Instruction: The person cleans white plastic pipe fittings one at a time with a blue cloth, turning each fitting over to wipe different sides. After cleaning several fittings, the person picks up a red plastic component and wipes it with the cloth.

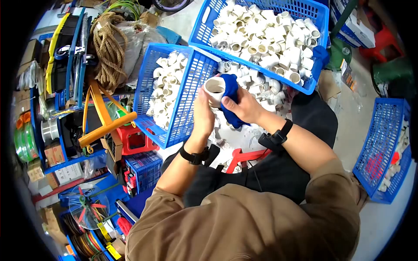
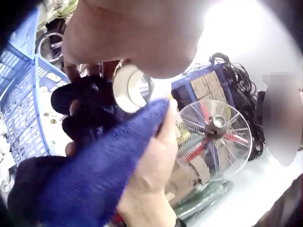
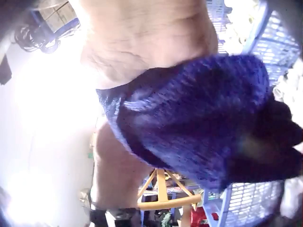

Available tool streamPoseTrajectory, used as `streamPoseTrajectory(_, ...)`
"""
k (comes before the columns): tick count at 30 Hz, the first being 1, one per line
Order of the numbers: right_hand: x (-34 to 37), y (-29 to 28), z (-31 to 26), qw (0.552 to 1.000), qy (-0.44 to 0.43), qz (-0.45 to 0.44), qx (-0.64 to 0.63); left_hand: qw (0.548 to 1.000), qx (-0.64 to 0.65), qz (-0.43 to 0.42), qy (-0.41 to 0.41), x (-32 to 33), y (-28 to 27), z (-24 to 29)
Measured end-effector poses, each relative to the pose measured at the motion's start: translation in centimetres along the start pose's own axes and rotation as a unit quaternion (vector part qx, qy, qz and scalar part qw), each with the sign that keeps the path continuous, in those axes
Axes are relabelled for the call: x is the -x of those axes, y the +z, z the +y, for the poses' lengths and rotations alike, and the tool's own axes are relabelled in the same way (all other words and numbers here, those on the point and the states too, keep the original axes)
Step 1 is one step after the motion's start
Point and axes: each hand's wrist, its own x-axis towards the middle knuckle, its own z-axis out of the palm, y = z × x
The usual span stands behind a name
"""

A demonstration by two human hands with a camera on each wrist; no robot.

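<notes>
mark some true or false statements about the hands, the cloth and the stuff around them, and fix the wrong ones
1. The right hand holds a blue cloth. True.
2. The blue cloth hides all of the white fitting. False: its open end shows bare.
3. The left hand touches the white fitting. True.
4. The hanging rope is bright green. False: it is tan.
5. The large blue basket holds white pieces. True.

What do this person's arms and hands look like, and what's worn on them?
The left hand and right hand are bare, without gloves. Each wrist wears a black strap with a small, dark, boxy device. Short, loose brown sleeves leave the forearms uncovered.
</notes>
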Motion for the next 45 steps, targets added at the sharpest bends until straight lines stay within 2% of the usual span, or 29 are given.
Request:
streamPoseTrajectory(1,-0.1,0.3,0.0,1.0,-0.029,-0.006,0.0,0.999,-0.012,0.03,0.024,0.3,0.9,0.0)
streamPoseTrajectory(3,0.0,0.4,-0.4,0.997,-0.021,0.065,0.046,0.985,-0.174,0.017,0.005,0.9,1.0,1.1)
streamPoseTrajectory(5,-0.4,-0.4,-0.9,0.988,0.082,0.087,0.095,0.987,-0.158,0.023,-0.014,0.6,1.1,0.6)
streamPoseTrajectory(7,-0.6,-0.3,0.0,0.986,0.027,0.11,0.124,0.985,0.1,0.025,-0.141,0.4,1.1,-0.1)
streamPoseTrajectory(8,-0.4,-0.1,-0.2,0.98,0.002,0.132,0.148,0.984,0.103,0.027,-0.143,0.5,1.6,0.7)
streamPoseTrajectory(9,-0.3,0.1,-0.2,0.973,-0.024,0.153,0.172,0.989,0.04,-0.037,-0.137,0.0,-1.2,-1.2)
streamPoseTrajectory(11,-0.1,0.6,0.0,0.952,-0.136,0.186,0.202,0.997,-0.072,-0.018,-0.03,0.2,-0.5,1.2)
streamPoseTrajectory(13,-0.1,0.0,0.2,0.941,-0.184,0.177,0.22,0.994,-0.107,-0.009,-0.025,-0.2,-0.9,2.4)
streamPoseTrajectory(14,0.0,-0.3,0.6,0.942,-0.184,0.175,0.22,0.988,-0.117,-0.056,-0.085,-0.4,-1.7,3.0)
streamPoseTrajectory(15,0.1,-0.7,1.2,0.947,-0.204,0.126,0.213,0.976,-0.125,-0.102,-0.143,-0.5,-2.1,3.3)
streamPoseTrajectory(17,-0.1,-1.0,0.8,0.955,-0.222,0.041,0.191,0.971,-0.162,-0.106,-0.139,-0.8,-1.6,3.6)
streamPoseTrajectory(19,-0.2,-0.5,0.5,0.976,-0.189,0.025,0.109,0.927,-0.327,-0.152,0.105,-0.8,-1.5,4.0)
streamPoseTrajectory(20,0.0,-0.3,-0.3,0.981,-0.157,0.035,0.112,0.941,-0.315,-0.092,0.081,-0.4,-1.4,3.0)
streamPoseTrajectory(21,0.2,-0.1,-0.9,0.984,-0.125,0.045,0.115,0.981,-0.191,0.03,-0.022,-0.3,-1.4,0.8)
streamPoseTrajectory(22,0.2,0.2,-0.5,0.973,-0.13,0.065,0.181,0.994,-0.019,0.066,-0.087,-0.3,-1.0,0.3)
streamPoseTrajectory(23,0.2,0.4,0.2,0.973,-0.129,0.066,0.181,0.972,0.152,0.098,-0.149,-0.4,-0.2,0.6)
streamPoseTrajectory(24,0.3,0.7,0.9,0.963,-0.156,0.087,0.204,0.957,0.115,0.132,-0.23,-0.3,1.0,0.6)
streamPoseTrajectory(25,0.3,1.1,1.2,0.951,-0.182,0.106,0.227,0.952,0.151,0.097,-0.247,-0.1,1.6,0.6)
streamPoseTrajectory(28,0.1,1.3,1.8,0.933,-0.224,0.133,0.248,0.977,0.072,0.051,-0.195,-1.1,0.1,-0.9)
streamPoseTrajectory(29,0.0,1.3,1.6,0.929,-0.238,0.144,0.245,0.978,-0.112,0.015,-0.172,-1.5,-1.0,-0.3)
streamPoseTrajectory(30,0.0,1.3,1.6,0.929,-0.238,0.143,0.246,0.945,-0.294,-0.021,-0.144,-1.6,-1.6,0.0)
streamPoseTrajectory(31,-0.1,1.2,1.2,0.952,-0.178,0.137,0.206,0.945,-0.293,-0.021,-0.145,-1.5,-1.5,-0.3)
streamPoseTrajectory(33,-0.4,1.2,0.8,0.983,-0.055,0.125,0.123,0.904,-0.386,0.056,0.174,-1.1,-0.5,-1.4)
streamPoseTrajectory(35,-1.1,0.9,0.8,0.99,-0.032,0.122,0.06,0.937,-0.294,0.058,0.18,-0.3,0.7,0.8)
streamPoseTrajectory(37,-1.7,0.0,1.5,0.997,0.05,-0.002,-0.062,0.903,-0.297,-0.008,0.311,-0.9,-0.6,-0.3)
streamPoseTrajectory(39,-1.9,-1.2,1.5,0.981,0.147,-0.078,-0.098,0.87,-0.285,-0.091,0.391,-1.8,-1.6,-0.7)
streamPoseTrajectory(41,-2.4,-1.5,1.7,0.969,0.148,-0.107,-0.165,0.887,-0.202,-0.099,0.402,-2.6,-1.4,-1.1)
streamPoseTrajectory(43,-1.7,-1.9,0.6,0.894,0.269,-0.115,-0.339,0.949,-0.061,-0.085,0.298,-3.3,-0.6,-1.5)
streamPoseTrajectory(45,-1.8,-2.3,1.1,0.873,0.238,-0.092,-0.416,0.977,0.11,-0.063,0.171,-5.2,0.1,-1.7)
